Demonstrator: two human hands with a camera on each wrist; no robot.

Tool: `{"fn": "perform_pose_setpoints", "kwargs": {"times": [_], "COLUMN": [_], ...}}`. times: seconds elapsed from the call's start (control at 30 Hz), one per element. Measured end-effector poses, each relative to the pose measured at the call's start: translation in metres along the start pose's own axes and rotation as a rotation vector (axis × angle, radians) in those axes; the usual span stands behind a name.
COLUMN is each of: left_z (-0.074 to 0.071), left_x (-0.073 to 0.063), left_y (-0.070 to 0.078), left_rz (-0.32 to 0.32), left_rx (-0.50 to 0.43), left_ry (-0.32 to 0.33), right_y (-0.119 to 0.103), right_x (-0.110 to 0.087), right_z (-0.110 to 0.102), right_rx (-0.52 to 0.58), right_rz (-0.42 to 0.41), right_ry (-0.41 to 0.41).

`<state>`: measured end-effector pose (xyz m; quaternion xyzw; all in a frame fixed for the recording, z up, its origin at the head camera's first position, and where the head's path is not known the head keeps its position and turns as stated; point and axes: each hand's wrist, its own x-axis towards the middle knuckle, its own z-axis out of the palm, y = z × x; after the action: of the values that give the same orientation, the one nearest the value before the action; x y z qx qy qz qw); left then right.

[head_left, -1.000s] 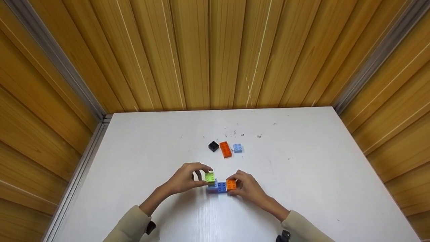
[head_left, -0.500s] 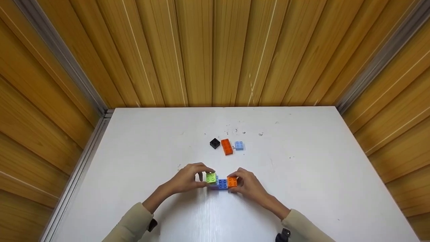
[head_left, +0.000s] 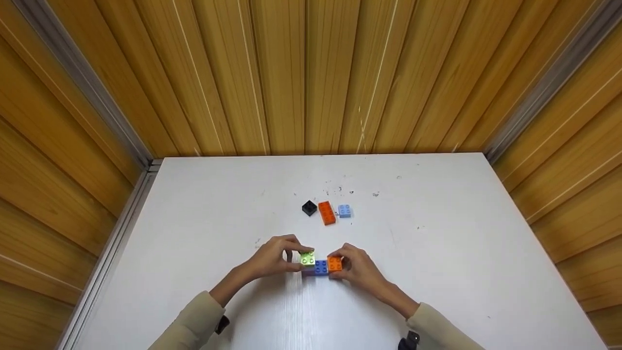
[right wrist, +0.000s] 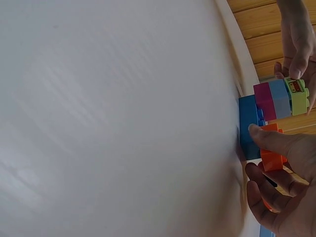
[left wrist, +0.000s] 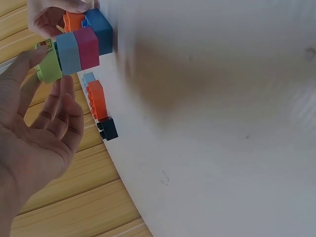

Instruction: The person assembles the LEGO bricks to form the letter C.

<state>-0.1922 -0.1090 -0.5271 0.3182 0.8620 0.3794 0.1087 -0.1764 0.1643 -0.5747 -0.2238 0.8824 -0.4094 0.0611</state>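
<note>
My left hand pinches a lime green building brick between thumb and fingers. In the left wrist view that brick sits over a light blue brick, which is stacked on a magenta brick. A thin gap shows along one edge under the lime brick. This stack stands on one end of a long blue brick lying on the table. My right hand grips an orange brick at the blue brick's other end, thumb reaching the blue side. Blue studs show between the stack and the orange brick.
Beyond my hands on the white table lie a black brick, a long red-orange brick and a small light blue brick. Wood-patterned panels enclose the table's back and sides.
My left hand has brought the lime brick slightly right and down over the light blue brick, covering its studs in the head view. My right hand keeps its grip on the orange brick.
</note>
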Motion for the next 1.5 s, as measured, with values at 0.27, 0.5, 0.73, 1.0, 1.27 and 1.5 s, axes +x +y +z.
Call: {"fn": "perform_pose_setpoints", "kwargs": {"times": [0.27, 0.5, 0.73, 1.0, 1.27, 1.5], "left_z": [-0.001, 0.005, 0.013, 0.016, 0.021, 0.018], "left_x": [0.001, 0.002, -0.002, 0.001, 0.014, 0.001], "left_y": [-0.003, -0.002, 0.0, 0.004, 0.016, 0.018], "left_rz": [-0.018, -0.038, -0.034, -0.046, 0.013, -0.01], "left_rx": [-0.035, 0.001, 0.064, 0.086, 0.175, 0.302], "left_ry": [0.012, 0.032, 0.103, 0.114, 0.111, 0.086], "right_y": [0.0, 0.002, 0.002, 0.005, 0.007, 0.002], "right_x": [0.003, 0.001, 0.003, 0.002, -0.004, -0.001], "right_z": [0.003, 0.002, 0.004, 0.002, -0.008, 0.0], "right_rx": [0.013, 0.02, 0.043, 0.04, 0.003, 0.031], "right_rz": [-0.037, -0.014, 0.004, -0.005, 0.004, -0.006], "right_ry": [0.002, 0.018, 0.013, 0.023, 0.068, 0.019]}}
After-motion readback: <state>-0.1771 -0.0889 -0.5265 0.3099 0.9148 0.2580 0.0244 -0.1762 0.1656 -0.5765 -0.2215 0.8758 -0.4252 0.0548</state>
